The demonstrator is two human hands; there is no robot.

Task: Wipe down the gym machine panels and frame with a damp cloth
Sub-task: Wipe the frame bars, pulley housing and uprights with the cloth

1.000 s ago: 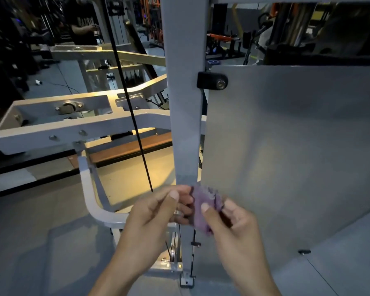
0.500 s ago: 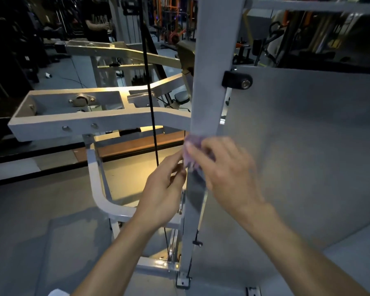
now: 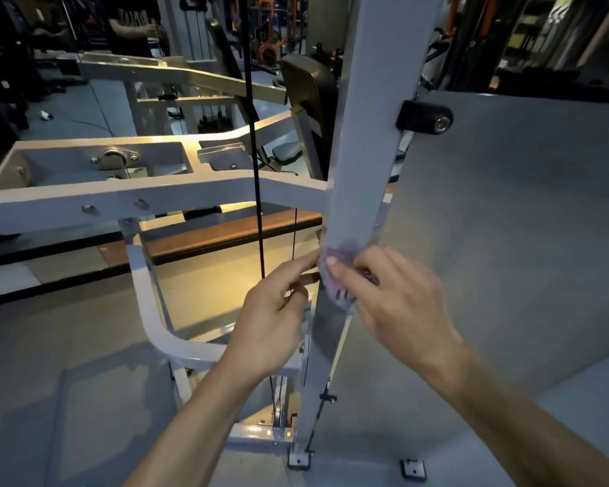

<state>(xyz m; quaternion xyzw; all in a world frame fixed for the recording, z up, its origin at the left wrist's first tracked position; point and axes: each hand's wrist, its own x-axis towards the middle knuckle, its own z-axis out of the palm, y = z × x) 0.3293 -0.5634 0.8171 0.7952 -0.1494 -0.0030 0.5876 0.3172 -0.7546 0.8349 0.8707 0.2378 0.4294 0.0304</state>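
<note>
Presently logged, largest first: grey side panel (image 3: 507, 240), unwiped as far as I could judge. Upright frame post (image 3: 363, 135), step in hand. Black cable (image 3: 255, 170) beside it, likely snag. Right hand (image 3: 398, 304) pressed purple cloth (image 3: 338, 272) against post; left hand (image 3: 275, 321) pinched its edge. Next: stroke upward.

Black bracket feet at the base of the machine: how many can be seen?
2: one foot under the upright post, another foot right of it beneath the panel. Others may be hidden.
</note>
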